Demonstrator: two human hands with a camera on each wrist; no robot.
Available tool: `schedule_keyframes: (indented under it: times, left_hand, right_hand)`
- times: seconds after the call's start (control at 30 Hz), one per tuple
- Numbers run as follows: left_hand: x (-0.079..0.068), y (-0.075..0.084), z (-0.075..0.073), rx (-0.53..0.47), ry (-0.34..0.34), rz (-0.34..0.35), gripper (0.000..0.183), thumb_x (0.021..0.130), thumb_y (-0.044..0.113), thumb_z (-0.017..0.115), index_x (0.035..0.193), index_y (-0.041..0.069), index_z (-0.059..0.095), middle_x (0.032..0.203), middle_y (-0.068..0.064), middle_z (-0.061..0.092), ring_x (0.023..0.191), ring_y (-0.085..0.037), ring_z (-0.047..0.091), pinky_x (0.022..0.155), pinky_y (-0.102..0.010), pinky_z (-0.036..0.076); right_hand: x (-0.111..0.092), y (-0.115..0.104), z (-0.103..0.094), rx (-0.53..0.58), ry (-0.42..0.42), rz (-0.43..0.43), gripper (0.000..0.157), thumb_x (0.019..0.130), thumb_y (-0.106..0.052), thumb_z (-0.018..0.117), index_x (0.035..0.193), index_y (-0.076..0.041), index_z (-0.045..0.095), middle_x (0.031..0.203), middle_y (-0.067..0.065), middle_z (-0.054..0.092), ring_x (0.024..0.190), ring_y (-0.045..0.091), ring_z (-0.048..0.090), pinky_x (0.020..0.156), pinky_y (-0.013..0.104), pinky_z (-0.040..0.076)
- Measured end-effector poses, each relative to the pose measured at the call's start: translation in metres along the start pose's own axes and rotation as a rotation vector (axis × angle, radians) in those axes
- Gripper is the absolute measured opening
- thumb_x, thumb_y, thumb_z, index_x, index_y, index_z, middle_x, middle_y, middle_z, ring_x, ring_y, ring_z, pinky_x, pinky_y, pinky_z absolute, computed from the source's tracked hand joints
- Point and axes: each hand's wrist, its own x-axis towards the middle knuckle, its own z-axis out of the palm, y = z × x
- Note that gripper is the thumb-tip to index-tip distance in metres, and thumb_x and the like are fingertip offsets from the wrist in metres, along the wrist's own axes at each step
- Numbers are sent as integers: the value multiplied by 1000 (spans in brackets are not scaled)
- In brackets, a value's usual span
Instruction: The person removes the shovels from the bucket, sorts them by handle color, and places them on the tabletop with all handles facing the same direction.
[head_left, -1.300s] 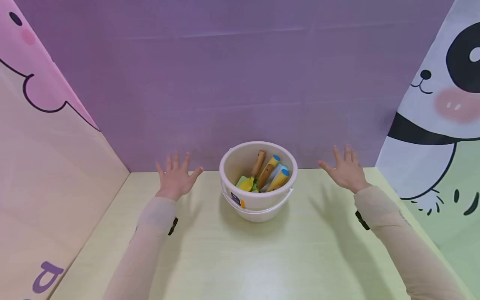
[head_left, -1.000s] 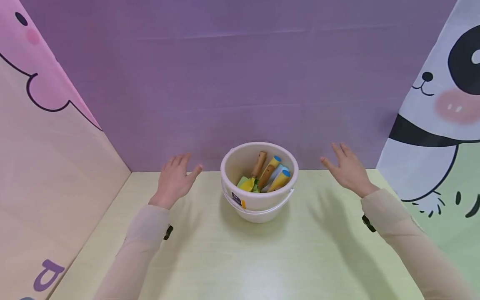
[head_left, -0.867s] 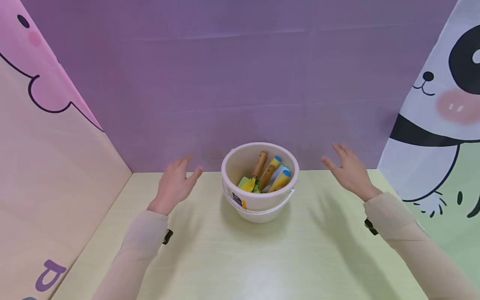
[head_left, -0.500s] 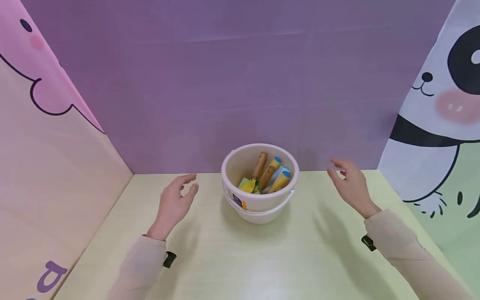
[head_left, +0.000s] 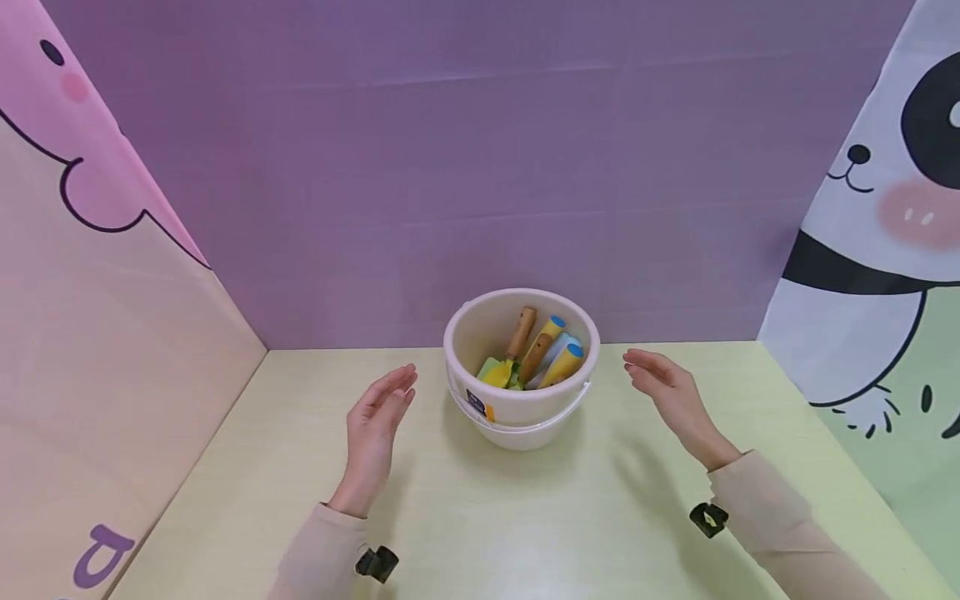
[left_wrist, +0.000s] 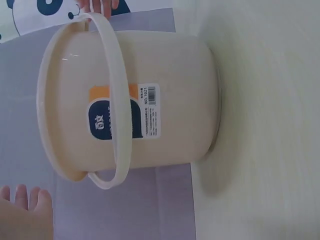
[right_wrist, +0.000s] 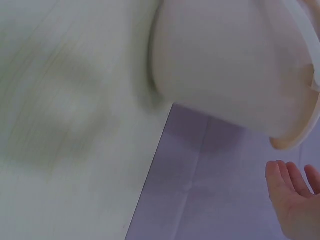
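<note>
A pale cream bucket (head_left: 517, 408) stands upright on the table, its handle (head_left: 555, 417) hanging down at the front. Inside it lie several small tools with wooden and yellow handles, among them a yellow scoop (head_left: 497, 374). My left hand (head_left: 375, 429) hovers left of the bucket, fingers together and gently bent, holding nothing. On the other side my right hand (head_left: 671, 400) is in the air, its relaxed fingers pointing toward the rim. Both hands are apart from the bucket. The left wrist view shows the bucket's orange and navy label (left_wrist: 125, 112).
The light wooden table (head_left: 517, 517) ends at a purple backdrop (head_left: 480, 167) close behind the bucket. Printed panels flank it, a pink and cream one (head_left: 112, 333) at left and a panda one (head_left: 862, 325) at right.
Both hands, earlier spread wide with fingers up, have lowered and moved inward toward the bucket, with fingers drawn together and bent. The bucket has stayed in place.
</note>
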Motion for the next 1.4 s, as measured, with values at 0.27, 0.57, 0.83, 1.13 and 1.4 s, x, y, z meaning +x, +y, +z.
schedule_keyframes:
  times: [0.27,0.57,0.83,1.13,1.4]
  left_hand:
    - [30,-17,24,196,-69,-87,46,94,10,45,139,8,38,145,-5,37,134,-16,33,109,-34,26]
    - [65,-26,42,301,-195,-137,59,94,16,48,146,7,21,151,-8,24,137,-22,25,109,-36,26]
    - [94,-32,38,381,-204,-204,66,91,14,48,146,3,14,152,-9,18,139,-23,20,111,-35,22]
    - [102,-42,38,399,-234,-185,58,91,18,43,146,14,24,152,-2,20,137,-22,23,110,-39,23]
    - [96,-40,35,391,-222,-197,55,92,16,41,145,12,26,152,-2,20,140,-21,17,113,-38,17]
  right_hand:
    - [22,-3,25,133,-44,25,52,94,-18,49,140,1,32,142,20,37,130,28,37,106,36,32]
    - [52,5,43,280,-117,-17,61,94,-8,42,145,2,11,151,17,18,137,30,21,110,45,21]
    - [73,8,54,435,-122,100,61,93,-7,39,147,-7,12,153,10,12,139,24,16,111,40,19]
    - [76,9,56,429,-63,141,58,93,-10,38,147,-8,17,153,8,17,137,25,22,111,41,22]
    - [69,8,60,363,-42,129,58,90,-7,38,145,-4,21,151,12,22,134,26,28,108,42,27]
